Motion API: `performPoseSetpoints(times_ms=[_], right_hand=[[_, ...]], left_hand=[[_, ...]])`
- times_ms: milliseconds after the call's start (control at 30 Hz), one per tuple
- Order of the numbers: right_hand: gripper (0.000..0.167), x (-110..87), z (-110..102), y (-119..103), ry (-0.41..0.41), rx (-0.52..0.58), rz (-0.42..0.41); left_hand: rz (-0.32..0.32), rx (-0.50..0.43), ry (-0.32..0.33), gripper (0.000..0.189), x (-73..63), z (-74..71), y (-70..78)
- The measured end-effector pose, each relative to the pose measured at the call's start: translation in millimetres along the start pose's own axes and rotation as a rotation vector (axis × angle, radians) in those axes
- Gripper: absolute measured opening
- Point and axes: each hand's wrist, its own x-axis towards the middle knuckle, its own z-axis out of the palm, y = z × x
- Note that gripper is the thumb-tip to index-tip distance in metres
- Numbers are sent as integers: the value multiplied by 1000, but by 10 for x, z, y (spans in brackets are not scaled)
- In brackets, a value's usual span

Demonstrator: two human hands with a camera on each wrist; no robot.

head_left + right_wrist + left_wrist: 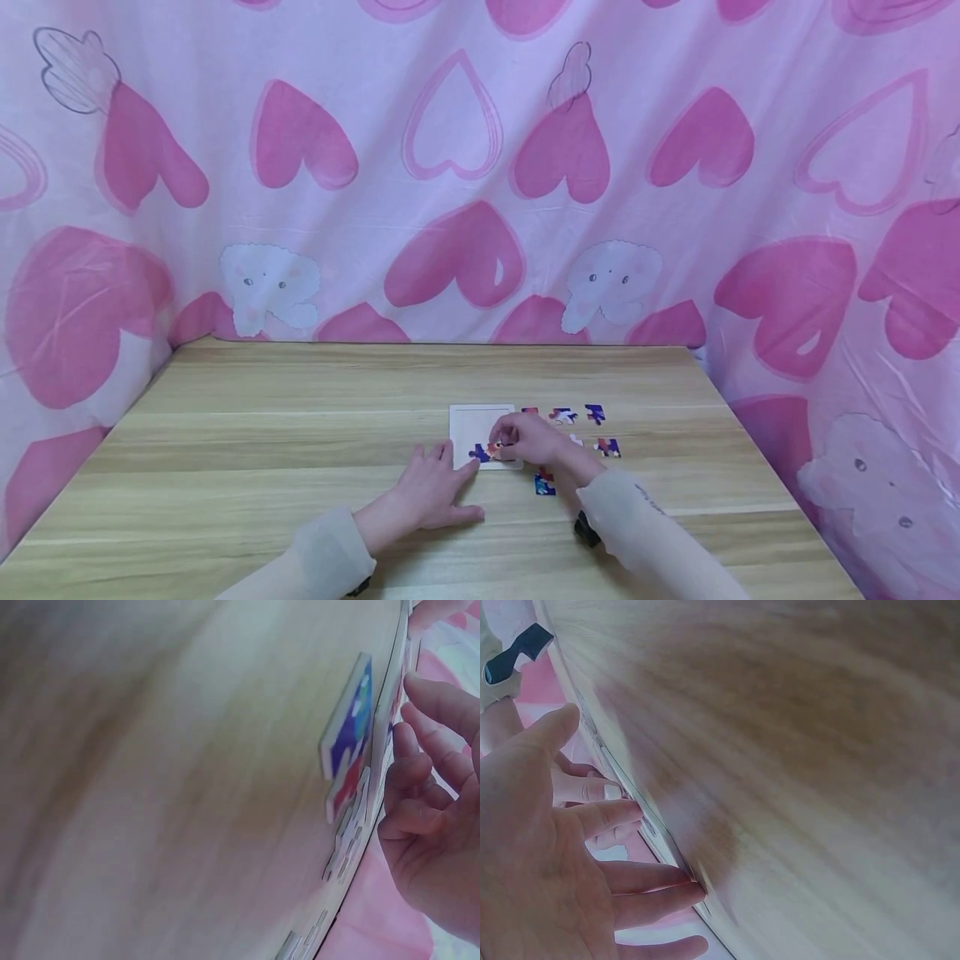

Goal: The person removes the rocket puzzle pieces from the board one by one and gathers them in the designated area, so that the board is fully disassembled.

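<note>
A white square puzzle tray (461,421) lies on the table with a few joined jigsaw pieces (480,452) along its near side, dark blue and orange. My left hand (431,492) spreads flat at the tray's near left corner. Its index fingertip touches the blue piece, and in the left wrist view the straight fingers (656,904) reach the tray's edge. From the right, my right hand (528,437) bends over the tray, thumb and forefinger pinching a jigsaw piece beside the orange one. That piece is mostly hidden by the fingers. In the right wrist view the fingertips are low at the tray.
Several loose jigsaw pieces lie right of the tray, among them a blue-and-white one (562,415), a dark blue one (595,413) and a red-and-purple one (607,448). A blue-and-red piece (545,483) lies near the right forearm. A pink heart-print curtain (450,250) surrounds the wooden table (262,433).
</note>
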Motion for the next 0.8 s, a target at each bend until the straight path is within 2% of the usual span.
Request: performPoseSetpoints(times_ms=[167,367,600,800], right_hand=[[16,14,4,-14,-25,-23,15],[17,21,-5,-35,-43,-1,52],[16,33,8,-55,-46,1,90],[16,48,23,-53,-53,6,106]], left_hand=[[5,1,11,73,-8,-1,-6],[14,-7,19,73,-28,-3,-17],[0,-31,19,82,-29,10,-30],[-18,1,21,89,-24,18,-30]])
